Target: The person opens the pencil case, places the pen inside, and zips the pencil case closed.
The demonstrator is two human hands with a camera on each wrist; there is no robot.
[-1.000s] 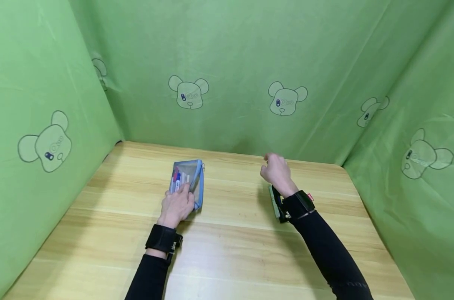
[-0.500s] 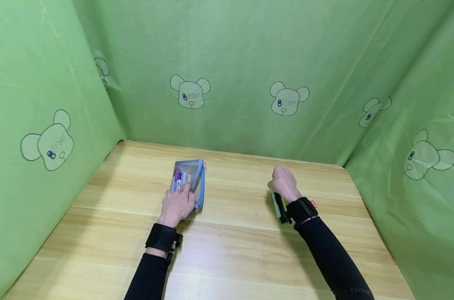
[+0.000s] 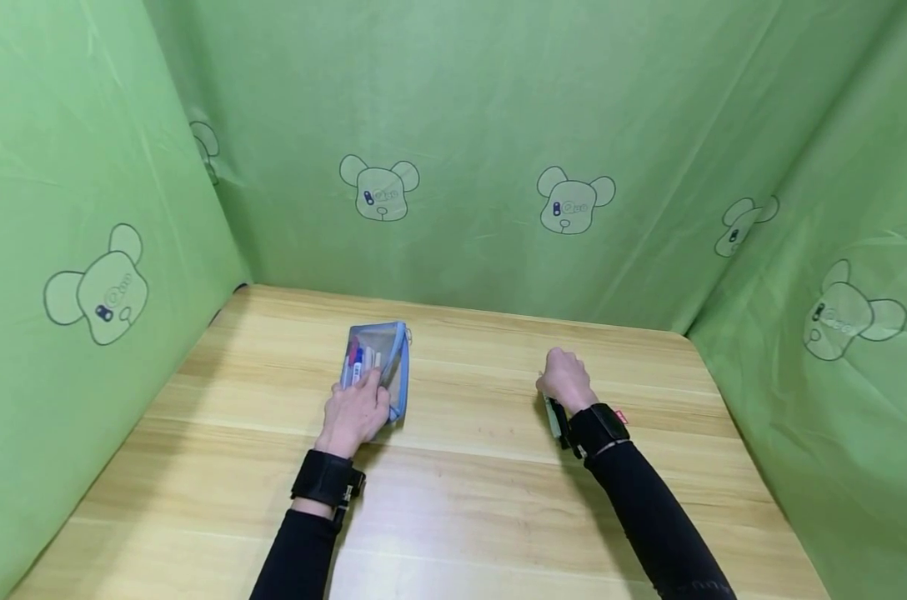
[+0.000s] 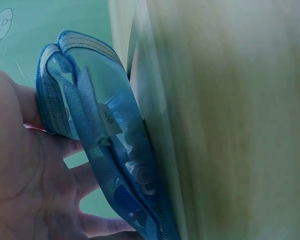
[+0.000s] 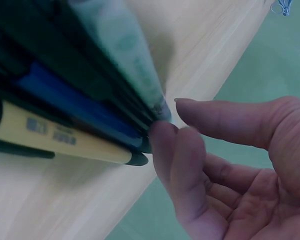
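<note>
**Left hand on blue mesh pouch, right hand at the pen bundle**

Head camera, looking down. I have the left hand (image 3: 353, 410) at half past seven from centre, fingers reaching loosely over a blue-edged mesh zip pouch (image 3: 403, 379), which lies toward the hand's one o'clock. Through the mesh: a blue-and-white marker (image 3: 358, 367) and, at its eleven, a reddish pen (image 3: 352, 348). My left wrist camera shows those fingers spread apart, in contact with the pouch.

The right hand (image 3: 566, 379) is at four o'clock, well apart from the pouch, fingers curled. Its wrist camera puts a dark bundle (image 5: 50, 50) at the hand's ten: a yellow-barrelled pen (image 5: 65, 137), a blue barrel (image 5: 70, 102), a pale green strip (image 5: 132, 52). Thumb and forefinger stand slightly apart at the bundle's end; I cannot tell whether they pinch anything.

Wood-grain table (image 3: 461, 500) beneath. Green curtain (image 3: 453, 83) from nine through twelve to three, printed with bear heads (image 3: 382, 196).
</note>
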